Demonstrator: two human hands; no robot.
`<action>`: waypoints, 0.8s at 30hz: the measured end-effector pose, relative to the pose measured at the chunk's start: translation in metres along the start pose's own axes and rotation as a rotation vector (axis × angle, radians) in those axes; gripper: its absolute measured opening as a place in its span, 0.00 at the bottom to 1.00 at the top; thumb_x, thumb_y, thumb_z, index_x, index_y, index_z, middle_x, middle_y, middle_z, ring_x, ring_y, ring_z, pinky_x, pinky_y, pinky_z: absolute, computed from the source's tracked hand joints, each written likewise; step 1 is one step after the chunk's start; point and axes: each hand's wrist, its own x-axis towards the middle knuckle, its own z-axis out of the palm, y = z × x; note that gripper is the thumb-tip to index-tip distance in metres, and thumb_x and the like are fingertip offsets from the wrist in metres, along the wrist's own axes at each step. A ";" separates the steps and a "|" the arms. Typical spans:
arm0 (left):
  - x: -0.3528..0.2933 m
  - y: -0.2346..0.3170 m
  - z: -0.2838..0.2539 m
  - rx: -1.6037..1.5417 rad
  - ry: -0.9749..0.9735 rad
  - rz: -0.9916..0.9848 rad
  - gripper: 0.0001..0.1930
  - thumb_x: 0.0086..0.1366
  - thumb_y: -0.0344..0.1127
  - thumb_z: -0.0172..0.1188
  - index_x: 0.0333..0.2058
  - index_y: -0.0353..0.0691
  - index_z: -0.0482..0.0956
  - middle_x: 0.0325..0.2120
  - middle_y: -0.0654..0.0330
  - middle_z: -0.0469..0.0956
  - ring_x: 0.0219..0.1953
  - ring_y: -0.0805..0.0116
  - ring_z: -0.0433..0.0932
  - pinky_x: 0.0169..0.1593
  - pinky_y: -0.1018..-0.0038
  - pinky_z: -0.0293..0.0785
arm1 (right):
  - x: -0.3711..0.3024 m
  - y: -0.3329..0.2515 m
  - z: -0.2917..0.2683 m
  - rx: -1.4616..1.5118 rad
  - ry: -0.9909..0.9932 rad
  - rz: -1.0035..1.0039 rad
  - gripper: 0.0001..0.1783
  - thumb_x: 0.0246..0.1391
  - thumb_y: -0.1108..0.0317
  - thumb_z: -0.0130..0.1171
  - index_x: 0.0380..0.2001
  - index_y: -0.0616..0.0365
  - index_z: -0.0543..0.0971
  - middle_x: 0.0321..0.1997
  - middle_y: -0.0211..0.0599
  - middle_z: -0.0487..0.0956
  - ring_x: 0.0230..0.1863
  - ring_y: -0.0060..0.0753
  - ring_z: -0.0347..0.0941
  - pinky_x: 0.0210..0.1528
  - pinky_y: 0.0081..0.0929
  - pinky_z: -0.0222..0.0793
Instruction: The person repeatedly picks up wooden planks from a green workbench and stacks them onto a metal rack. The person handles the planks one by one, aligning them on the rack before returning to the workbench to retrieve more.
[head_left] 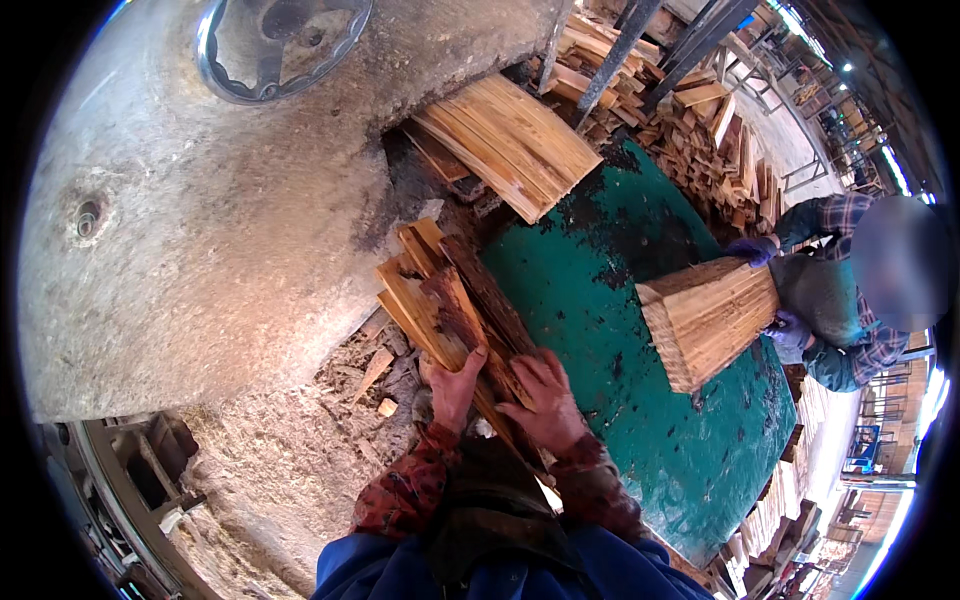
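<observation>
In front of my body a loose bundle of rough wooden slats (425,297) slants up and away to the left, some edged with dark bark. My left hand (455,390) is closed around the left side of the bundle, thumb on top. On the right side, my right hand (548,403) grips the slats with its fingers over their edge and its thumb toward the left. Their lower ends run down between my forearms, where my apron partly hides them.
A green worn tabletop (600,300) lies to the right. Across it, a co-worker's gloved hands hold a block of stacked boards (715,318). More stacked boards (510,145) rest beside the dusty machine housing (220,220), which bears a handwheel (268,90). Scrap wood (715,140) is heaped behind.
</observation>
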 end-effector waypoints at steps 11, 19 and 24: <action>0.002 0.001 -0.011 -0.050 -0.121 -0.048 0.21 0.60 0.39 0.66 0.47 0.33 0.74 0.38 0.61 0.78 0.40 0.72 0.76 0.44 0.74 0.74 | 0.011 0.001 0.033 0.048 0.178 -0.150 0.30 0.35 0.77 0.60 0.49 0.65 0.74 0.54 0.47 0.72 0.57 0.61 0.63 0.59 0.51 0.61; 0.005 -0.007 -0.014 -0.033 -0.106 -0.039 0.21 0.58 0.38 0.68 0.46 0.32 0.75 0.40 0.60 0.79 0.39 0.72 0.77 0.45 0.75 0.74 | 0.012 -0.011 0.020 0.097 0.009 -0.105 0.25 0.43 0.75 0.62 0.49 0.63 0.75 0.54 0.46 0.73 0.57 0.54 0.66 0.57 0.44 0.65; 0.008 -0.015 -0.010 0.062 -0.004 -0.046 0.21 0.57 0.38 0.69 0.45 0.32 0.76 0.39 0.60 0.79 0.40 0.71 0.76 0.45 0.74 0.73 | 0.011 -0.017 -0.001 0.160 0.119 -0.014 0.21 0.47 0.74 0.62 0.47 0.64 0.76 0.48 0.48 0.76 0.51 0.50 0.72 0.51 0.38 0.71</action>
